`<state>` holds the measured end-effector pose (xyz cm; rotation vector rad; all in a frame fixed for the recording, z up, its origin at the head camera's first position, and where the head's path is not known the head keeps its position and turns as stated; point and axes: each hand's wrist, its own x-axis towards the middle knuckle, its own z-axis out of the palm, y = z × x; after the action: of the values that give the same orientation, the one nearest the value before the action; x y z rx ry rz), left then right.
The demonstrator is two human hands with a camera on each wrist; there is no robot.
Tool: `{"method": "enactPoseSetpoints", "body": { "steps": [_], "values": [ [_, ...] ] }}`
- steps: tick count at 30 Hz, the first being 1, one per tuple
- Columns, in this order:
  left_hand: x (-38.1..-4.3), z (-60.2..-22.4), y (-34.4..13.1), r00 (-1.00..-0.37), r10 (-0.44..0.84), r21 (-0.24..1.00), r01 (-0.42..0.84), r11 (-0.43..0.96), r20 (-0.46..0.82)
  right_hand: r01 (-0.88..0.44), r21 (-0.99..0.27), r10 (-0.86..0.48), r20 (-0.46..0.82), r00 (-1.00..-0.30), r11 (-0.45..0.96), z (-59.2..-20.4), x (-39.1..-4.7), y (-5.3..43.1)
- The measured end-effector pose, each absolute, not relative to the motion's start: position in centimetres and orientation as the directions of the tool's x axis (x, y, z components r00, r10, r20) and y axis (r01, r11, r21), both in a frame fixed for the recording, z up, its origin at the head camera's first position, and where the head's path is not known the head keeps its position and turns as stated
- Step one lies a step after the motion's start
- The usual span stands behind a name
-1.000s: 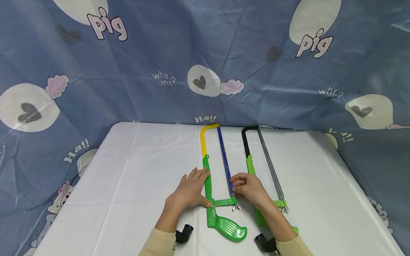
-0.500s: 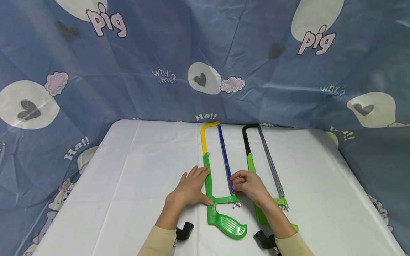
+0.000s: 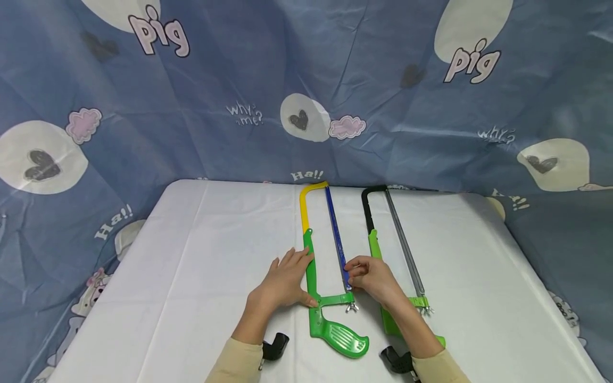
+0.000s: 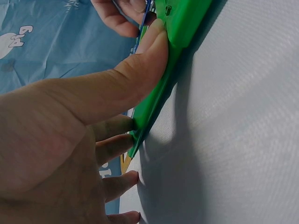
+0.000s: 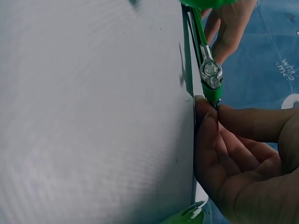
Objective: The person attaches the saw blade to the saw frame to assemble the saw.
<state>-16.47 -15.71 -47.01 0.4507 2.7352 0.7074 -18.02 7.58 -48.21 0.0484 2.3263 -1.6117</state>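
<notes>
A hacksaw (image 3: 311,276) with a green handle, yellow front bow and blue blade lies flat on the white-covered table. My left hand (image 3: 283,280) rests against its green frame, fingers spread and fairly straight. In the left wrist view, the thumb (image 4: 152,49) presses on the green frame (image 4: 154,93), with two fingertips farther along it. At the handle end of the blue blade (image 3: 337,234), my right hand (image 3: 375,277) pinches it between thumb and fingers. A wing nut (image 3: 352,307) sits just below that hand, at the end of the green crossbar; the right wrist view shows this metal fitting (image 5: 211,70) close up.
To the right lies a second hacksaw (image 3: 404,244) with a black bow, grey blade and lime-green handle, partly covered by the right forearm. A blue patterned cloth (image 3: 258,80) hangs behind the table's far edge. Black wrist-camera mounts (image 3: 276,347) sit by both wrists.
</notes>
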Motion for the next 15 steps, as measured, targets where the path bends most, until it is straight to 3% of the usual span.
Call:
{"method": "enactPoseSetpoints", "body": {
  "steps": [15],
  "values": [
    [-16.27, -47.08, -15.76, -0.916, 0.362, 0.513, 0.230, 0.827, -0.173, 0.038, -0.857, -0.174, -0.148, -0.974, 0.514, -48.18, -17.57, 7.16]
  ]
}}
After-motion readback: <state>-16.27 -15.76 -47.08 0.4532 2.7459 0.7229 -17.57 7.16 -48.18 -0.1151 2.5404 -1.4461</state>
